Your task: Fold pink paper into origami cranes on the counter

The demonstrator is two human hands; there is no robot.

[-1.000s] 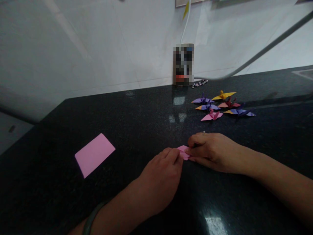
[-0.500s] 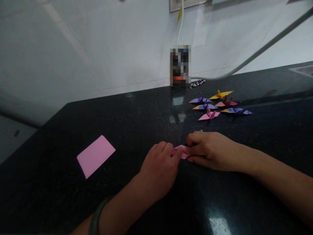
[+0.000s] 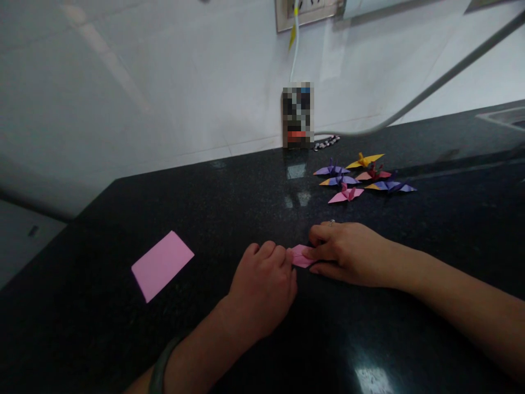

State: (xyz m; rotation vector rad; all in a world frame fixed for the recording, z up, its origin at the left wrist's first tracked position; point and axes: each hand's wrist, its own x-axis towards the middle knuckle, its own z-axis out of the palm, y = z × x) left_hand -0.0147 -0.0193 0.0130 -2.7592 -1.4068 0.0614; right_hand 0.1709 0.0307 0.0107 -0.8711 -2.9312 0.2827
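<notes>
A small folded piece of pink origami paper [image 3: 301, 256] lies on the dark countertop between my two hands. My left hand [image 3: 264, 279] is closed at its left end, fingers curled over and hiding that part. From the right, my right hand [image 3: 346, 253] pinches the other end, its index finger resting on top and its thumb along the near edge. Only the middle of the folded paper shows. Off to the left rests a pink stack of square paper [image 3: 163, 266], touched by neither hand.
Behind my right hand sit several folded paper cranes, among them a pink crane [image 3: 345, 193] and a yellow crane [image 3: 364, 160]. A phone-like upright object [image 3: 297, 117], blurred out, leans on the wall beside a bead chain [image 3: 327, 143]. A grey cable [image 3: 430, 82] runs rightward.
My left thumb has drawn back from the top of the folded paper, baring more of its middle. My right hand keeps its pinch. The whole view has shifted slightly.
</notes>
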